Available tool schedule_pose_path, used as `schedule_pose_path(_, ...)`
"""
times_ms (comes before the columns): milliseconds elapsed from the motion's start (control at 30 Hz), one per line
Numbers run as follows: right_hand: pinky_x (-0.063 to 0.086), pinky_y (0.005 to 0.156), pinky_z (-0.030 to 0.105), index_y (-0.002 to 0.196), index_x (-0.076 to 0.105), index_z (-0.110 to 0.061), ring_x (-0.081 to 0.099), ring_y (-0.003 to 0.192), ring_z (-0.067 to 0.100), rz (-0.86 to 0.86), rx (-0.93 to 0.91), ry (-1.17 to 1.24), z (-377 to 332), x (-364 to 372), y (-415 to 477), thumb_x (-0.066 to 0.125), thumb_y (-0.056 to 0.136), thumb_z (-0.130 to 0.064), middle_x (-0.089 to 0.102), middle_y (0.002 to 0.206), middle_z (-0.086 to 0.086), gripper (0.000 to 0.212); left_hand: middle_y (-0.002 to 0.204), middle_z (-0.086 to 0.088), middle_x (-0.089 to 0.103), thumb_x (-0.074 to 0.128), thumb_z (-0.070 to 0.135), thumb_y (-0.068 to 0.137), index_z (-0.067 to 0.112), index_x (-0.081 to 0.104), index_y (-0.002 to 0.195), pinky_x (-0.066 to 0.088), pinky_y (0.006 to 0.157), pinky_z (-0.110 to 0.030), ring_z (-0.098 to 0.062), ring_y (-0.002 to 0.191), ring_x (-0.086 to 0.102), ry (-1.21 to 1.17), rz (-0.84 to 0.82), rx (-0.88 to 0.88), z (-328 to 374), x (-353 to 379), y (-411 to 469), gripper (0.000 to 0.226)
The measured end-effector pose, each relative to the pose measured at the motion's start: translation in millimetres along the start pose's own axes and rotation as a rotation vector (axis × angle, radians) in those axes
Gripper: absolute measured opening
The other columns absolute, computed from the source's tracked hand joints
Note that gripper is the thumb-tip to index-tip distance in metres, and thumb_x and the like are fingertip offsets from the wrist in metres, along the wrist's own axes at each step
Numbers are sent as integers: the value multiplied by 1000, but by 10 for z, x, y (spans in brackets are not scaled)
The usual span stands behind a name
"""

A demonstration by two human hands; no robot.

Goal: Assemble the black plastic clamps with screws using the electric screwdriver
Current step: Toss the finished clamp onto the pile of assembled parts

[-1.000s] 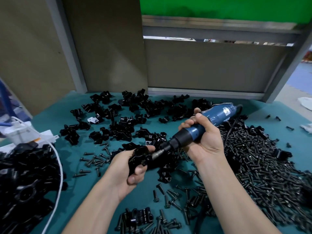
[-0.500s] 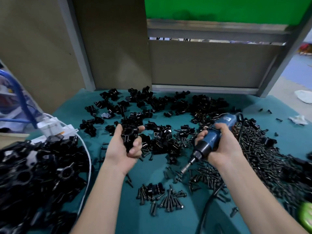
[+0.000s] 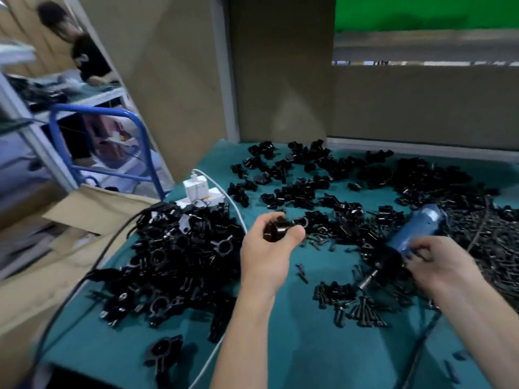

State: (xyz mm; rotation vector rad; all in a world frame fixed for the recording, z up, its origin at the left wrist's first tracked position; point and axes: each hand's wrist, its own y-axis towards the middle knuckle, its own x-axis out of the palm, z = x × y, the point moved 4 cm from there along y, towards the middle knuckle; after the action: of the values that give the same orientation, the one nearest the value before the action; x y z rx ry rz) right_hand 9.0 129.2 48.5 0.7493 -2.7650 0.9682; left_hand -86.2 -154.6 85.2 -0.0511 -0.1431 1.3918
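My left hand (image 3: 266, 248) grips a black plastic clamp (image 3: 278, 230) above the teal table, just right of a big heap of black clamps (image 3: 174, 262). My right hand (image 3: 441, 265) holds the blue electric screwdriver (image 3: 415, 230) low over the table, fingers curled on its lower body. Its bit (image 3: 368, 279) points down-left toward a small cluster of black screws (image 3: 354, 304). Loose clamp parts (image 3: 309, 189) are scattered across the back of the table. The view is blurred by motion.
A large pile of screws (image 3: 494, 248) fills the right side. A white power strip (image 3: 200, 192) with white and black cables sits at the table's left edge. Beyond it are a cardboard box (image 3: 84, 211), a blue cart frame (image 3: 98, 116) and a person (image 3: 84, 54).
The view has swung left. My left hand carried the clamp left toward the big heap. My right hand lowered the screwdriver nearer the table.
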Motion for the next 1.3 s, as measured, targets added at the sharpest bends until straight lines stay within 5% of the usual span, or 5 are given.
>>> schedule_pose_path(267, 50, 102, 35, 105, 73, -14, 59, 120, 18, -190, -286, -162, 9, 569, -459, 57, 96, 6, 65, 133, 8, 28, 123, 13, 67, 88, 36, 77, 39, 63, 129, 40, 102, -40, -20, 120, 54, 952, 709, 275, 282, -949, -60, 59)
schedule_pose_path(533, 57, 99, 40, 90, 80, -11, 71, 106, 25, -501, -162, -451, 1018, 1719, -898, 62, 89, 14, 79, 102, 9, 31, 167, 1, 30, 74, 33, 91, 26, 44, 155, 24, 126, -41, -22, 153, 23, 967, 624, 135, 168, -1274, 168, 71)
schedule_pose_path(900, 55, 97, 28, 113, 76, -36, 70, 101, 3, -897, -627, -1095, 1410, 2262, -1353, 67, 82, -5, 77, 107, -15, 45, 169, 0, 26, 67, 28, 92, 27, 35, 158, 6, 130, -49, -21, 159, 9, 1078, 470, 248, -93, -1204, 22, 74)
schedule_pose_path(1200, 49, 43, 22, 126, 64, -42, 53, 38, 3, -463, -723, -1285, 491, 1695, -352, 66, 97, -12, 70, 72, -13, 42, 168, -2, 32, 76, 32, 81, 29, 51, 149, 4, 131, -42, -20, 160, 12, 1019, 420, 488, 68, -711, -79, 72)
schedule_pose_path(1300, 58, 90, 34, 146, 53, -16, 67, 113, 11, -267, -783, -1793, 284, 1538, 55, 65, 99, -37, 71, 129, 7, 53, 170, -2, 28, 72, 37, 84, 26, 50, 150, 3, 130, -41, -20, 160, 9, 971, 283, 566, -23, -163, -5, 70)
